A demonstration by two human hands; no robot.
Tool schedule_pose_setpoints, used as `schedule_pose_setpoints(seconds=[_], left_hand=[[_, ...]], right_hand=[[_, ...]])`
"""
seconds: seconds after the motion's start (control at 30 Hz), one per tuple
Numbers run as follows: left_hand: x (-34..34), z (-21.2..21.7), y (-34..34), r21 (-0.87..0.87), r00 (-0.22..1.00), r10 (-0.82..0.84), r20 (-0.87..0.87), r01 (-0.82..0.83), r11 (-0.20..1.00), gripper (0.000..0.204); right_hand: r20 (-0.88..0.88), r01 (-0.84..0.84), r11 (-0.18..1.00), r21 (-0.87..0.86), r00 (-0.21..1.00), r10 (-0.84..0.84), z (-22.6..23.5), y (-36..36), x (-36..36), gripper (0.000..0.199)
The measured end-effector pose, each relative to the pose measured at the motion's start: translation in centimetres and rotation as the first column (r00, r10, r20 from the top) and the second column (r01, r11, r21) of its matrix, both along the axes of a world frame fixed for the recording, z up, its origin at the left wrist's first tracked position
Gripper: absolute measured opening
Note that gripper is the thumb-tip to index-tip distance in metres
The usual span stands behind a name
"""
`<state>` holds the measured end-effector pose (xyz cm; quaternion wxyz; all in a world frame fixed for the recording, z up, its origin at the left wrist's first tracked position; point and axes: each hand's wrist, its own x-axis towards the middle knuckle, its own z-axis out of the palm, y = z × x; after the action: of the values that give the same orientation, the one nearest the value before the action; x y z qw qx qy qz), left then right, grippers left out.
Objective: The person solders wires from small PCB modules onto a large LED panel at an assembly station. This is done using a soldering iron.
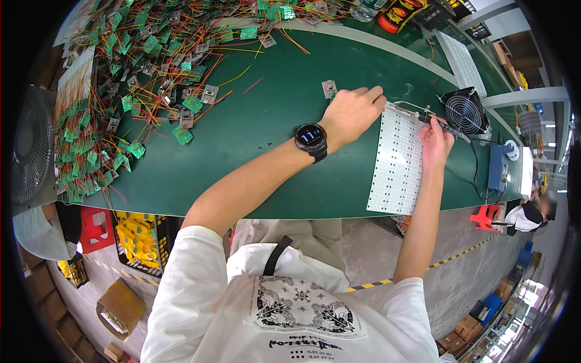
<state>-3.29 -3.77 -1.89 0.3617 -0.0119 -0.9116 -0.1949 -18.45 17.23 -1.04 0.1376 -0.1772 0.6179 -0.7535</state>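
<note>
My left hand [356,116], with a black watch on its wrist, reaches over the far left corner of a white perforated-looking panel [396,160] with rows of small dots. Its fingers are curled together, and what they pinch is hidden beneath them. My right hand [437,142] is closed round the dark handle of a soldering iron [446,126] at the panel's right edge. The iron's tip side points left toward my left hand. Just left of my left knuckles lies a small grey circuit board [328,89], partly covered by the hand.
Green circuit boards with red and yellow wires [151,66] heap over the table's left. A black fan [465,112] and blue box [498,166] stand right. A bottle [365,9] and a red-black package [400,13] are far. Below: a crate of yellow parts [138,239]; a person [525,216] at right.
</note>
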Motion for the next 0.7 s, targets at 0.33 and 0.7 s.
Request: schedule_pose_setpoints(seconds=[0.33,0.7], left_hand=[[0.71,0.64,-0.5,0.224,0.996,-0.062,0.06,0.047,0.974,0.008],[0.6,0.53,-0.36,0.167,0.996,-0.024,0.083,0.01,0.986,0.007]], right_hand=[[0.003,-0.021,1.0,-0.023,1.0,0.021,-0.23,0.16,-0.21,0.019],[-0.036,-0.081,0.996,0.045,0.996,0.083,-0.12,0.48,-0.11,0.018]])
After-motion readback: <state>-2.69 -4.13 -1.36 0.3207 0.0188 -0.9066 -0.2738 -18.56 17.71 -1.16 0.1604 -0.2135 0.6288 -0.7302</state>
